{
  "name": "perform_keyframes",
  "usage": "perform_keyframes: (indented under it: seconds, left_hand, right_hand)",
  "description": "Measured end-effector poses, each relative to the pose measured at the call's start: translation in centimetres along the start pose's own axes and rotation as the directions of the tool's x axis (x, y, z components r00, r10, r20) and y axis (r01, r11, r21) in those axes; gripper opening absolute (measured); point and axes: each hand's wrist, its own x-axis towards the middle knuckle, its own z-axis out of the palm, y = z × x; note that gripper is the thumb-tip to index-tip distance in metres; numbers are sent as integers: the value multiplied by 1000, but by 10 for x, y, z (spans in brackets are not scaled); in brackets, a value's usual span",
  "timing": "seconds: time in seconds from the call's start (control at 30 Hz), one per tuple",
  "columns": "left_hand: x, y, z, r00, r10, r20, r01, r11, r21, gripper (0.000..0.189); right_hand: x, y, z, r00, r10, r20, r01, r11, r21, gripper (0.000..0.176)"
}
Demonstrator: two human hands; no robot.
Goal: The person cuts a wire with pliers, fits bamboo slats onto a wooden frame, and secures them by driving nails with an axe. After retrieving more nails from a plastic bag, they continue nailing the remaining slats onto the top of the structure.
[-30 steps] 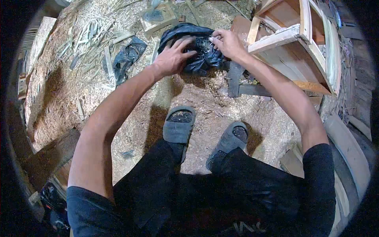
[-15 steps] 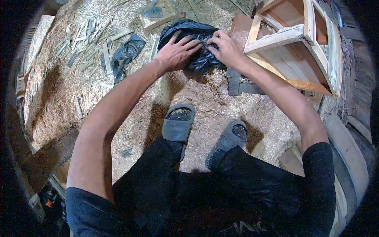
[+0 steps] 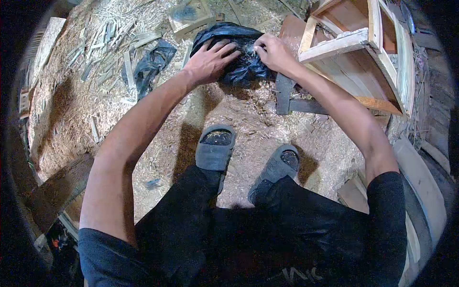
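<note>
A crumpled black plastic bag (image 3: 241, 71) lies on the sawdust-covered ground ahead of my feet. My left hand (image 3: 210, 61) presses down on its left side with fingers spread over the plastic. My right hand (image 3: 273, 51) pinches the bag's upper right edge, fingers curled on the plastic. Wood shavings cling to the bag between the two hands. What is inside the bag is hidden.
A wooden frame box (image 3: 356, 52) stands at the right. A second black plastic piece (image 3: 150, 64) lies to the left among wood strips (image 3: 103, 40). A small wooden frame (image 3: 190, 18) sits behind the bag. My two grey slippers (image 3: 216, 148) rest on sawdust. Dark planks (image 3: 287, 95) lie beside the box.
Both hands stay on the black bag, shifting slightly; the right hand has gone back up to the bag's upper right edge and the left fingers spread over the plastic.
</note>
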Motion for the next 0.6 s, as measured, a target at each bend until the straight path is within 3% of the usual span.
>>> perform_keyframes:
  seconds: [0.2, 0.3, 0.4, 0.5, 0.6]
  left_hand:
    - [1, 0, 3, 1000, -10, -9, 10, 1000, -23, 64]
    - [2, 3, 3, 999, -32, -2, 32, 999, -40, 65]
    - [3, 3, 2, 999, -36, -10, 35, 999, -42, 65]
    - [2, 4, 1, 999, -38, -2, 38, 999, -30, 65]
    - [3, 6, 2, 999, -47, -3, 47, 998, -36, 65]
  right_hand:
    - [3, 12, 1, 998, 63, 15, -64, 998, 0, 20]
    - [1, 9, -4, 987, 144, 71, -147, 988, 48, 19]
    - [-3, 3, -9, 990, 139, 26, -141, 979, 146, 18]
    - [-7, -3, -7, 988, -92, -124, 103, 991, 84, 19]
    - [-12, -8, -6, 996, -75, -50, 76, 997, 8, 17]
